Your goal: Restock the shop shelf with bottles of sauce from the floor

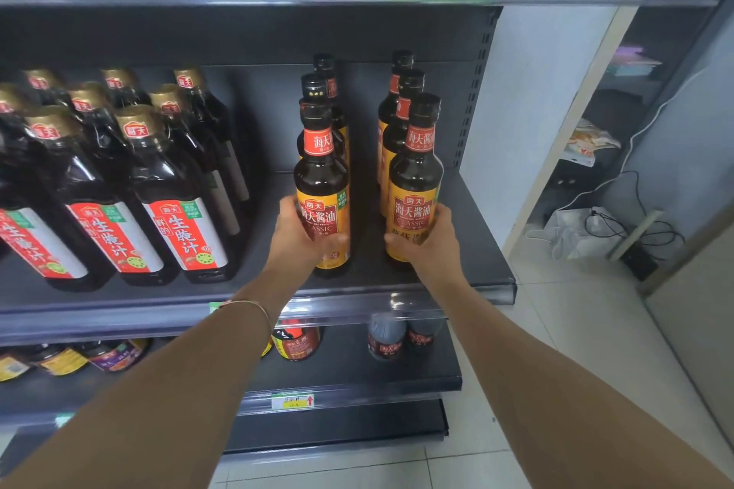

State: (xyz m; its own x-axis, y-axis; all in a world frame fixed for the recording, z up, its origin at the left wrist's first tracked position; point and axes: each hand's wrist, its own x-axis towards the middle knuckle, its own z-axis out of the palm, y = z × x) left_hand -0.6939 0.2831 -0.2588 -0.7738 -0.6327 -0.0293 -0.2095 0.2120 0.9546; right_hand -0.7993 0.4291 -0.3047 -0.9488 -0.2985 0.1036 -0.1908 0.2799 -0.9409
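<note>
Head view: the left hand [304, 234] grasps the lower body of a dark brown glass sauce bottle with an orange and red label [321, 175], fingers [331, 240] wrapped round its front. The right hand [423, 244] grips a second matching dark sauce bottle [415, 175] the same way. Both bottles stand upright at the front of the dark grey metal shelf [472, 226], each heading a row of like bottles behind it, the two rows apart. Left of them stand larger dark bottles with gold caps and red-white labels [174, 202]. A thin bracelet [254, 305] circles the left wrist.
</note>
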